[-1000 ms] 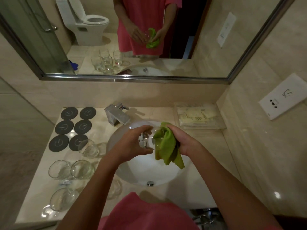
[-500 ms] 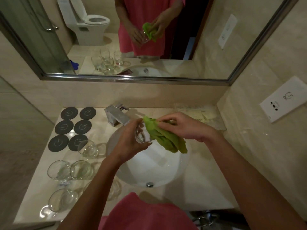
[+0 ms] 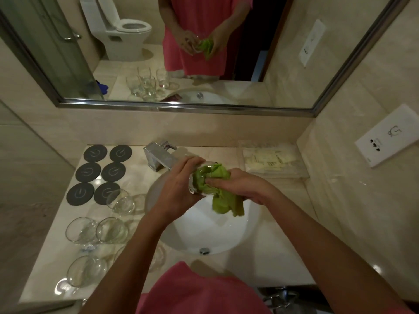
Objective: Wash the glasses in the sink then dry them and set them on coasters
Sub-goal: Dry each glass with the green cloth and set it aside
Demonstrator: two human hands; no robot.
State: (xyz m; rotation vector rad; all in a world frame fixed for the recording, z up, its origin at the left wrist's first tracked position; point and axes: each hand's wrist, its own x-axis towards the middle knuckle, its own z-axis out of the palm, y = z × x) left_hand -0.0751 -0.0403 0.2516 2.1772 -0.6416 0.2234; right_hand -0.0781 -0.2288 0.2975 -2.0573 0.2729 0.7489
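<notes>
The left hand point(image 3: 181, 184) holds a clear glass point(image 3: 199, 180) on its side over the sink point(image 3: 226, 236), fingers wrapped round it. The right hand point(image 3: 235, 184) grips a green cloth point(image 3: 217, 191) and pushes part of it into the glass. The rest of the cloth hangs down over the sink.

Left of the sink, six round dark coasters point(image 3: 95, 152) lie on the desk point(image 3: 267, 257) in two rows, each with a pale mark. Nearer than the coasters, at least four more clear glasses point(image 3: 112, 230) stand on the desk; the arm hides some. A shiny tap point(image 3: 158, 155) sits behind the sink.
</notes>
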